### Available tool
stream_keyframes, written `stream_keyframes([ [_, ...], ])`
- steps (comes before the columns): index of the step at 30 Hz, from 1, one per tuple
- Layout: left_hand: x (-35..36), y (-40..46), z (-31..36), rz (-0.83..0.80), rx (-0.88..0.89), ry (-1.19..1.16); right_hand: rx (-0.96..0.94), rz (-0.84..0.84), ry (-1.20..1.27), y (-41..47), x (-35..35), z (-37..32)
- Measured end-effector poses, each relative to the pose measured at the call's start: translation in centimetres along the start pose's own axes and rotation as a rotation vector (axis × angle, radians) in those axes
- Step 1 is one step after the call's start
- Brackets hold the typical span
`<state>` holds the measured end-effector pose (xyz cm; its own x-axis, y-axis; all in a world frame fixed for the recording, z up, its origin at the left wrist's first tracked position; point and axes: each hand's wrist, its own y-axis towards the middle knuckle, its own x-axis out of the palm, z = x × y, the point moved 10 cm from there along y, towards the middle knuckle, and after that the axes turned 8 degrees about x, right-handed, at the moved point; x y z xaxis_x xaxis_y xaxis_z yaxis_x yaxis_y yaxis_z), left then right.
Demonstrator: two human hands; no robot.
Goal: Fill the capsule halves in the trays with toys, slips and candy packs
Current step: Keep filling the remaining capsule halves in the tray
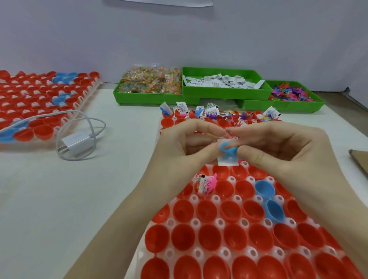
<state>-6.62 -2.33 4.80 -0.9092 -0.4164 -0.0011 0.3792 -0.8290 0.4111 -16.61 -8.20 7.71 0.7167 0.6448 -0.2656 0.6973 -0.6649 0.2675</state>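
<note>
Both our hands meet above the near tray (219,221): our left hand (185,145) and right hand (278,147) together pinch a blue toy (229,152) against a white slip (227,161). Beyond that tray sit three green bins (227,93) of candy packs (153,81), slips and toys; left of it, a charger (76,145) on the tabletop (79,199).

Plain pale lavender wall (258,35) behind a white-topped desk (69,189), soft even light, paper sheet (157,2) stuck up top.
</note>
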Motion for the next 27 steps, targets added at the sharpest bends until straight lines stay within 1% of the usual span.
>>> stream_keyframes([
  [2, -0.1, -0.1, -0.4, -0.001, -0.035, -0.062, 0.017, -0.001, -0.016, 0.1, 0.0, 0.1],
  [6, -0.2, -0.4, -1.4, -0.011, -0.118, -0.145, 0.014, -0.011, -0.129, 0.6, 0.0, -0.5],
  [12, -0.2, -0.6, -1.7, -0.015, -0.16, -0.17, 0.018, -0.068, -0.339, 1.4, 0.3, -1.2],
  [16, -0.2, -0.7, -2.2, 0.004, -0.23, -0.273, 0.033, -0.107, -0.306, 1.9, 0.4, -1.2],
  [23, 0.1, -0.8, -2.2, -0.015, -0.214, -0.224, 0.025, -0.109, -0.357, 1.9, 0.4, -1.0],
  [27, 0.4, -0.8, -1.8, -0.053, -0.177, -0.113, 0.02, -0.146, -0.48, 2.3, 0.6, -1.0],
])
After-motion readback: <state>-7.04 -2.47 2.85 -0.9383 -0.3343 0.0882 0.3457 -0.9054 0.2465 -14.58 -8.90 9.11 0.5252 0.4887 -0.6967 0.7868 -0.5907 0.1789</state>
